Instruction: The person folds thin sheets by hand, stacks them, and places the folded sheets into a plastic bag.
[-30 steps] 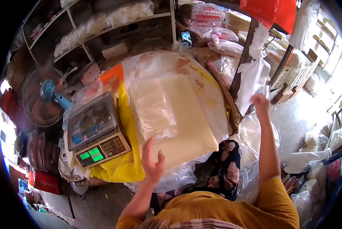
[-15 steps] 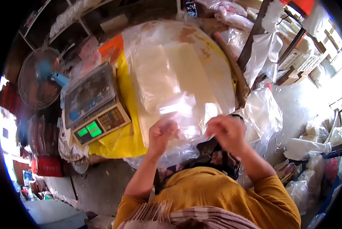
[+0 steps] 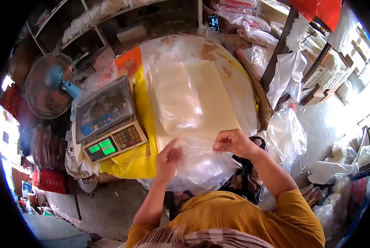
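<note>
Head view, clear plastic bag (image 3: 201, 165) hard to trace, both hands pinching its mouth, left hand (image 3: 168, 157), right hand (image 3: 232, 142), pale sheet stack (image 3: 201, 103) wrapped in plastic on worktop, scale (image 3: 106, 120) at left edge.

Glossy clear plastic bag (image 3: 201, 165), matt cream sheets (image 3: 210, 107), shiny metal scale pan (image 3: 103, 108)

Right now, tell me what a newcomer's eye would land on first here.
First, the big pale stack of sheets under clear plastic at centre, lying on a yellow bag. Just below it, the left hand and right hand pinch a clear plastic bag between them. To the left sits a weighing scale with green lit displays, and a blue fan beyond it.
</note>
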Tool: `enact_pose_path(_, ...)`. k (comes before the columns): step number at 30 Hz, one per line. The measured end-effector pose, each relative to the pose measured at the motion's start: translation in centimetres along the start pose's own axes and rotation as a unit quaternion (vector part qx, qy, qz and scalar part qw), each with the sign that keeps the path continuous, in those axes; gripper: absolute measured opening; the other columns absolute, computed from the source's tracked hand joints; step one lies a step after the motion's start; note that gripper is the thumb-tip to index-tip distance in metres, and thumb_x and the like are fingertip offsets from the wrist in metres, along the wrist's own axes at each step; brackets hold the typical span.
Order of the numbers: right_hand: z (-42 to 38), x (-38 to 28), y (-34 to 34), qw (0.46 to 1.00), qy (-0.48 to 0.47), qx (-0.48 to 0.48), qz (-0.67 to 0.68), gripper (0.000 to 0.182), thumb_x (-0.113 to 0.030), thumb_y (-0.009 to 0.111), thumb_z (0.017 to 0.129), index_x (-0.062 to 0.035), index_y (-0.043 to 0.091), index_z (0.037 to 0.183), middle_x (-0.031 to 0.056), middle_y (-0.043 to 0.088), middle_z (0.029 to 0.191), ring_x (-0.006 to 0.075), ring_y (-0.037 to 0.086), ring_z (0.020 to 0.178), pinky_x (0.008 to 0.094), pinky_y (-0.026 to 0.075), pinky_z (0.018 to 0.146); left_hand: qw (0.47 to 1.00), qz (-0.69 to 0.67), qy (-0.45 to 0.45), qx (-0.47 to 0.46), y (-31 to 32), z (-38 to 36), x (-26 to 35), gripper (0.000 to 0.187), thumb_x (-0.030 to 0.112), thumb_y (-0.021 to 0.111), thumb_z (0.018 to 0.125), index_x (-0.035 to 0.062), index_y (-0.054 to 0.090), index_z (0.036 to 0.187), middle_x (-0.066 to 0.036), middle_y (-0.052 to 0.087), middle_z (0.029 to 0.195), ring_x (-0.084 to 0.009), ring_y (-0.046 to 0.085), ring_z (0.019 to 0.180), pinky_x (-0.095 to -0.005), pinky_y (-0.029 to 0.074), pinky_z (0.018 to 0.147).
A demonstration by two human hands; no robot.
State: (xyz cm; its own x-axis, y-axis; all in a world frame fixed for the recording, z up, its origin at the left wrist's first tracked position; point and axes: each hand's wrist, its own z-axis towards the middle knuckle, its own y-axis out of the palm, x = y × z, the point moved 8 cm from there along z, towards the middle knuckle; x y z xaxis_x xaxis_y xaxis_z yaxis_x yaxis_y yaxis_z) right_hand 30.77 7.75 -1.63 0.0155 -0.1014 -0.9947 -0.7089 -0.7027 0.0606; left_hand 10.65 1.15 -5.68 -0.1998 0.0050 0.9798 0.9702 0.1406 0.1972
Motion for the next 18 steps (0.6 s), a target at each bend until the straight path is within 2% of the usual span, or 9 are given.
enact_pose_path(1,-0.1,0.4,0.1,1.0,0.007,0.025,-0.013,0.014,-0.01,0.065,0.088,0.0034,0.063,0.091,0.0046,0.065,0.082,0.0098,0.061,0.076,0.0241,0.05,0.072,0.97,0.191,0.136,0.069,-0.8,-0.1,2.4,0.021,0.003,0.055,0.09,-0.0019,0.057,0.11,-0.002,0.054,0.077,-0.0119,0.054,0.067,-0.0274,0.044,0.058)
enact_pose_path(3,-0.2,1.0,0.3,0.996,0.021,0.076,-0.041,0.014,-0.009,0.064,0.088,0.0037,0.063,0.093,0.0049,0.066,0.083,0.0095,0.062,0.077,0.024,0.05,0.073,0.739,0.525,0.376,0.192,0.7,-1.8,6.7,0.016,0.006,0.056,0.09,-0.003,0.058,0.104,-0.003,0.055,0.078,-0.0114,0.054,0.069,-0.0274,0.045,0.058)
enact_pose_path(4,-0.4,0.9,0.7,0.996,0.012,0.07,-0.054,0.014,-0.007,0.063,0.088,0.0047,0.063,0.095,0.0057,0.066,0.084,0.0098,0.062,0.078,0.0241,0.051,0.073,0.814,0.438,0.359,0.129,1.1,-2.0,6.7,0.02,0.016,0.062,0.09,-0.0027,0.059,0.098,-0.005,0.059,0.078,-0.0091,0.054,0.068,-0.0275,0.044,0.059)
enact_pose_path(6,-0.8,0.7,2.1,0.993,0.021,0.065,-0.1,0.013,-0.009,0.07,0.083,0.0025,0.063,0.086,0.0017,0.064,0.077,0.0071,0.058,0.069,0.0228,0.048,0.063,0.954,0.295,0.05,-0.035,3.0,-1.4,3.6,0.015,0.013,0.062,0.089,-0.0011,0.06,0.094,-0.004,0.062,0.081,-0.0099,0.056,0.07,-0.0255,0.044,0.061)
enact_pose_path(7,-0.9,0.2,2.8,0.984,0.009,0.061,-0.165,0.016,-0.01,0.073,0.081,0.0011,0.062,0.082,0.0006,0.063,0.073,0.0061,0.055,0.066,0.0227,0.046,0.059,0.966,0.203,-0.11,-0.115,4.3,-2.3,1.3,0.013,0.012,0.062,0.089,-0.0003,0.061,0.092,-0.004,0.063,0.082,-0.0103,0.057,0.072,-0.0245,0.044,0.062)
enact_pose_path(11,-1.2,0.2,4.2,0.971,-0.018,0.037,-0.235,0.025,-0.013,0.077,0.077,-0.0016,0.055,0.073,0.0006,0.057,0.064,0.0067,0.054,0.062,0.0232,0.045,0.056,0.979,0.054,-0.136,-0.142,5.2,-1.9,-1.6,0.014,0.013,0.06,0.09,0.0,0.061,0.091,-0.005,0.065,0.078,-0.0109,0.061,0.073,-0.0265,0.049,0.072)
enact_pose_path(14,-2.4,3.0,1.4,0.993,0.054,0.096,-0.043,0.025,-0.012,0.076,0.076,-0.0001,0.054,0.074,0.0049,0.061,0.067,0.0116,0.064,0.063,0.024,0.049,0.054,0.973,-0.167,-0.149,-0.06,4.2,-1.8,-1.6,0.009,0.009,0.055,0.091,0.004,0.061,0.094,-0.001,0.061,0.07,-0.0122,0.058,0.065,-0.0336,0.05,0.087)
enact_pose_path(17,-4.0,3.4,-5.0,0.947,0.075,0.245,-0.191,0.013,-0.003,0.063,0.083,0.0008,0.054,0.074,0.0065,0.063,0.07,0.014,0.067,0.065,0.0241,0.052,0.056,0.821,-0.55,-0.086,-0.13,2.2,-0.8,-0.7,0.01,0.008,0.052,0.092,0.0068,0.059,0.099,0.001,0.055,0.066,-0.0116,0.053,0.06,-0.0377,0.05,0.084)
enact_pose_path(18,-4.5,4.4,-7.6,0.918,0.074,0.285,-0.265,0.012,-0.005,0.063,0.084,0.0016,0.053,0.079,0.0097,0.064,0.073,0.0159,0.067,0.064,0.0258,0.054,0.057,0.814,-0.551,-0.069,-0.17,1.2,-0.7,-0.5,0.016,0.005,0.056,0.087,0.0095,0.057,0.102,0.003,0.047,0.065,-0.0104,0.048,0.057,-0.0366,0.049,0.077)
